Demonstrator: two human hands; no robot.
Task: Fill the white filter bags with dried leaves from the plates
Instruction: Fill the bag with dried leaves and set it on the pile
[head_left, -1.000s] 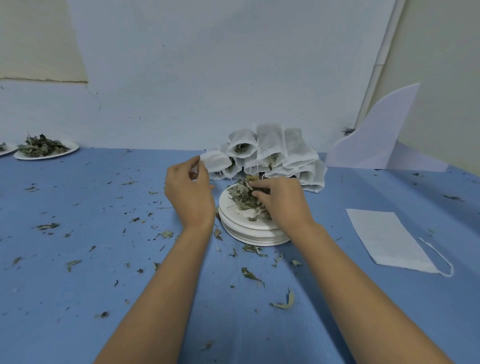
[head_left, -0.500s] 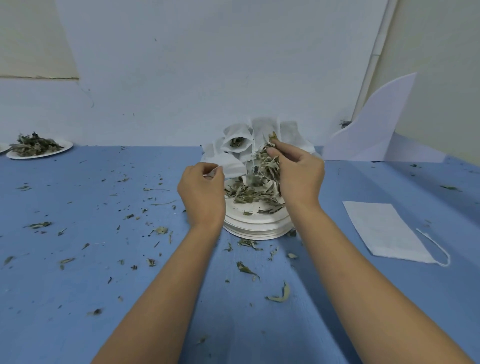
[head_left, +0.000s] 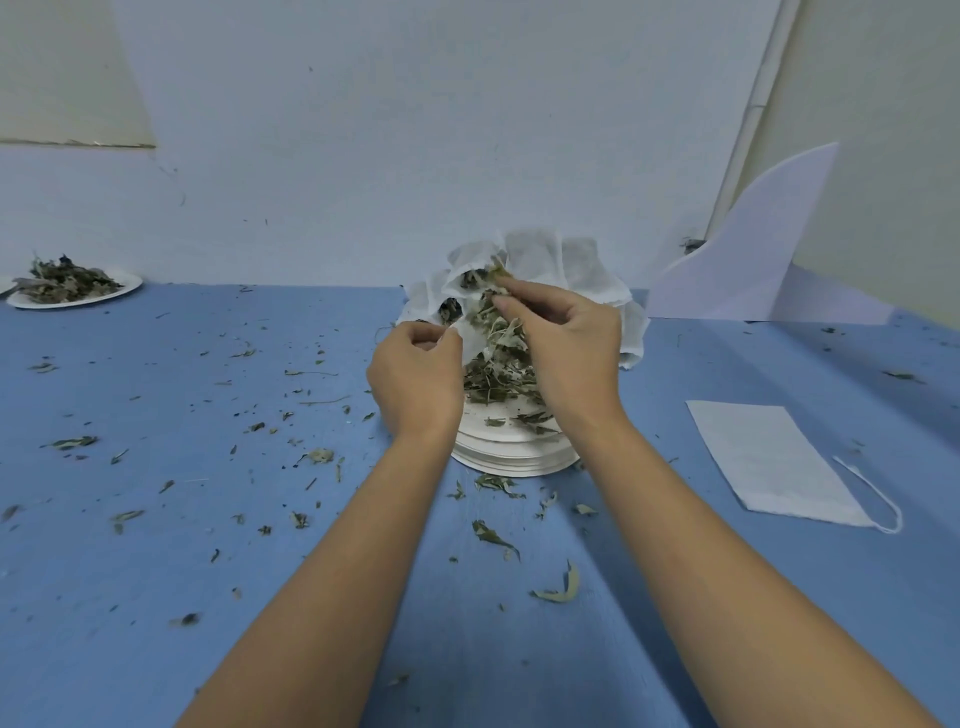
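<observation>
Both forearms reach straight out over the blue bench (head_left: 218, 519), bare to the elbow, and converge on the stack of white plates (head_left: 514, 460) near the middle of it. The left hand (head_left: 415, 379) is seen from the back, knuckles up and fingers curled in. Thumb and forefinger pinch the edge of a white filter bag (head_left: 470, 340), held up just above the plates' far left side. The right hand (head_left: 566, 364) is raised a little higher, its wrist bent so the fingers point left towards the bag. Its thumb and fingertips are closed on a loose clump of dried leaves (head_left: 501, 332) that trails down from the pinch. The two hands are close together but not touching, with the clump hanging between them.

More leaves (head_left: 493, 384) lie heaped on the top plate below. I cannot tell whether any of the clump is already inside the held bag.

Behind the hands, against the wall, stands a huddle of other filter bags (head_left: 576, 270), some with open mouths showing dark leaf inside. To the right, well apart from the plates, a flat empty bag (head_left: 769, 462) lies on the bench with its drawstring (head_left: 878, 499) looped beside it. Far off at the left edge sits another plate (head_left: 119, 288) piled with leaves. Crumbs and whole leaves (head_left: 558, 592) are scattered all over the bench, thickest around the stack. A curved white board (head_left: 748, 260) leans in the right corner.
</observation>
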